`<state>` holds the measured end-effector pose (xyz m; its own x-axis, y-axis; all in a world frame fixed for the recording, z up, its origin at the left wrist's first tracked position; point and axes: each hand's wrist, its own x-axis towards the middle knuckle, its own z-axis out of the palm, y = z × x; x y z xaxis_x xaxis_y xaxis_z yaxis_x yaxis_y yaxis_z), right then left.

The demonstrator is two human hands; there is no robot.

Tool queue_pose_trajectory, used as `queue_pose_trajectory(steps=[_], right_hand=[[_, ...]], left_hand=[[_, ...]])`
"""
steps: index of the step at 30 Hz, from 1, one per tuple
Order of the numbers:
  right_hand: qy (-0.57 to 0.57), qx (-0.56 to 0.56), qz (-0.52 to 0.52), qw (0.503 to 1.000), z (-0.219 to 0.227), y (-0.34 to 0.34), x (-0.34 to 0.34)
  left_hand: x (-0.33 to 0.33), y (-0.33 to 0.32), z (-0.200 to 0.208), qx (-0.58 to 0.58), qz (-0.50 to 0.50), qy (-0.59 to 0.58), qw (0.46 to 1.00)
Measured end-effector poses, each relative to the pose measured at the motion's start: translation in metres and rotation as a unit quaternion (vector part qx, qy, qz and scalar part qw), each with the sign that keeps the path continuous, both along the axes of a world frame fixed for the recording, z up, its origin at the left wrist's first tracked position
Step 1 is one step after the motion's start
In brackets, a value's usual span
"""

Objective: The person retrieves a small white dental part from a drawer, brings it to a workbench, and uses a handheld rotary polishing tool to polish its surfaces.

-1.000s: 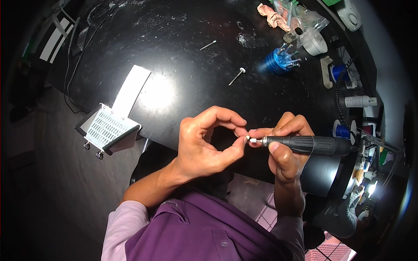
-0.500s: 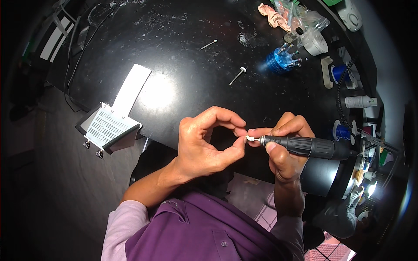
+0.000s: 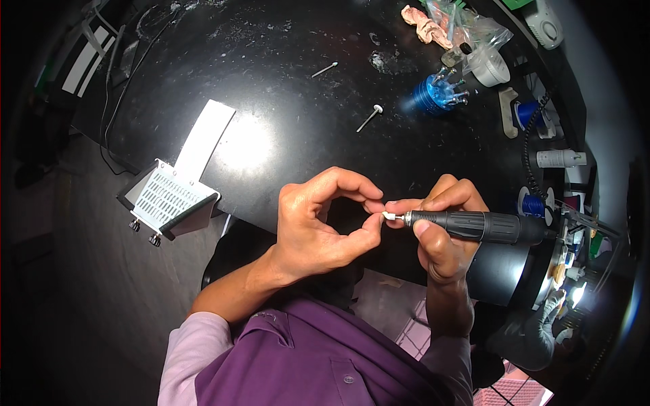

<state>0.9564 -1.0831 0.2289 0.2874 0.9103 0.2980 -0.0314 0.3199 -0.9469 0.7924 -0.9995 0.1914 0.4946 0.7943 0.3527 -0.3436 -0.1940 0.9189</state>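
My right hand [image 3: 450,227] grips a black rotary handpiece [image 3: 487,228], its metal nose pointing left. Index finger and thumb of my left hand [image 3: 318,220] are closed in a pinch at the handpiece's tip. Between these fingertips shows a small off-white piece [image 3: 386,215], touching or very near the tip; its shape is mostly hidden, and I cannot tell where it ends and the tip begins. Farther off on the black table lie two mounted bits, one with a white disc head [image 3: 377,109] and a thin one [image 3: 325,69]. A blue bur holder [image 3: 437,93] with several bits stands at the far right.
A white slotted metal box [image 3: 172,196] with a long plate sits at the table's left edge. Along the right side are a white tub [image 3: 490,70], plastic bags [image 3: 467,27], blue wire spools [image 3: 533,205] and a white bottle [image 3: 560,158]. Another person's gloved hand [image 3: 555,301] is at lower right.
Almost nothing differs. Both hands keep their grip, with only a very slight shift of the left fingers and the handpiece.
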Motion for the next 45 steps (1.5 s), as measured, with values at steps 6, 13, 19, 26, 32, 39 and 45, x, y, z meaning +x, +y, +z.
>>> queue_pose_trajectory(steps=[6,13,19,26,32,39,45], right_hand=[[0.006,0.005,0.007,1.000,-0.0001,-0.0003,0.0003],[0.026,0.005,0.003,1.000,0.0014,-0.0007,0.0005],[0.010,0.005,0.003,1.000,0.0023,-0.0011,0.0015],[-0.015,0.012,0.002,1.000,0.0001,-0.0012,0.0029],[-0.015,0.014,-0.007,1.000,0.0004,-0.0005,0.0002],[-0.028,0.017,-0.003,0.999,0.0009,0.0000,0.0007],[-0.017,0.017,-0.005,1.000,0.0006,-0.0001,0.0000]], left_hand=[[-0.0004,0.0006,-0.0009,0.006,-0.004,-0.001,1.000],[-0.0001,0.0025,0.0007,-0.042,-0.035,-0.023,0.998],[-0.0014,0.0036,0.0018,-0.066,-0.063,-0.030,0.995],[-0.0016,0.0044,0.0016,-0.049,-0.059,-0.026,0.997],[-0.0007,0.0042,0.0001,-0.051,-0.059,-0.028,0.997],[-0.0004,0.0043,0.0004,-0.048,-0.054,-0.027,0.997],[-0.0006,0.0041,0.0000,-0.046,-0.051,-0.021,0.997]])
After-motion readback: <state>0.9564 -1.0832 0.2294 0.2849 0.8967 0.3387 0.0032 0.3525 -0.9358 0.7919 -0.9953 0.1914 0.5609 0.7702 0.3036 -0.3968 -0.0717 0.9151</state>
